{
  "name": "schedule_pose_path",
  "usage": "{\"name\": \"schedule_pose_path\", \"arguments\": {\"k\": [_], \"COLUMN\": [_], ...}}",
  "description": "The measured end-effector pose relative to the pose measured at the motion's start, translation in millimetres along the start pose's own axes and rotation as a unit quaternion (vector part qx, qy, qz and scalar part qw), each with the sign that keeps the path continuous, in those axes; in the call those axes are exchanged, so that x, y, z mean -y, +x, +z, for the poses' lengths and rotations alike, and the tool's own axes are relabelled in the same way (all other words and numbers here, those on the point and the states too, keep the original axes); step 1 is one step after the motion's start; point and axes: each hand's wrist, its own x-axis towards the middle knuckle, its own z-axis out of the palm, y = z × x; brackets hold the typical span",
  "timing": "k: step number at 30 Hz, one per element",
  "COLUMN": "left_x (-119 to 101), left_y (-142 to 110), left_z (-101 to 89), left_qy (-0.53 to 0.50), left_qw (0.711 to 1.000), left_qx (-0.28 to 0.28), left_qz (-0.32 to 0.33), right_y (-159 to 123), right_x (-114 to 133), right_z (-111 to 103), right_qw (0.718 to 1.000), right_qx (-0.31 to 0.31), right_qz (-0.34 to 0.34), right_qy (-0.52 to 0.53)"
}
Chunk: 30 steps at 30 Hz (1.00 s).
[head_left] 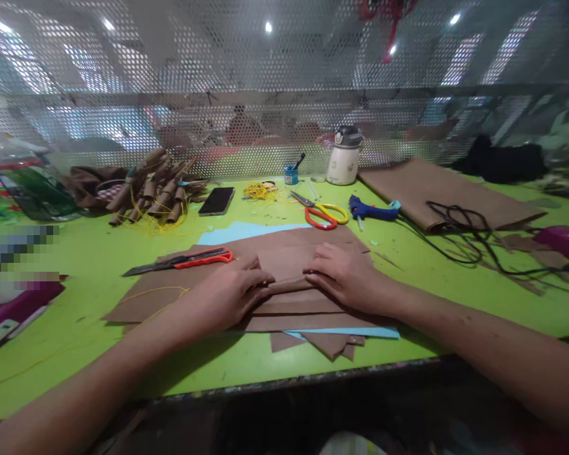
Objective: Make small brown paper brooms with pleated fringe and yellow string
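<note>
The brown paper roll (pixel 291 285) lies left-to-right over the near counter (pixel 208 373), directly between both grips: left hand (pixel 244 287) pinching its left end, right hand (pixel 341 275) its right, equally near.

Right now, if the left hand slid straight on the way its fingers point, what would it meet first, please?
The left hand would probably meet the right hand first, just across the brown paper, though depth is unclear.
</note>
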Motion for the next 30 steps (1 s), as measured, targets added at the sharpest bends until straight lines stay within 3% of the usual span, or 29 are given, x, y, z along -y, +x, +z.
{"name": "schedule_pose_path", "arguments": {"k": [4,9,14,18,24,30], "left_x": [1.5,3.7,4.4,4.3,10.0,5.2], "left_y": [-3.1,-3.3,-0.5,1.6,4.6,1.9], "left_z": [0.0,-0.5,-0.1,-0.9,3.7,4.1], "left_qy": [-0.016,-0.013,0.018,0.033,-0.001,0.033], "left_qw": [1.0,1.0,1.0,0.999,0.999,0.998], "left_qx": [-0.012,-0.005,-0.018,-0.01,-0.034,-0.052], "left_qz": [-0.018,0.015,0.015,0.008,-0.003,-0.006], "right_y": [3.0,2.0,-2.0,-3.3,0.1,1.3], "right_x": [-6.2,-9.3,1.8,7.2,-7.2,-16.5], "right_z": [2.1,3.2,-3.7,-11.2,-6.4,-1.4], "right_qw": [0.999,0.997,0.999,0.999,0.999,0.998], "right_qx": [-0.002,-0.011,-0.026,0.018,0.034,0.019], "right_qz": [0.01,0.033,0.021,-0.001,0.007,0.009], "right_qy": [0.034,0.067,-0.004,-0.036,0.013,0.061]}}
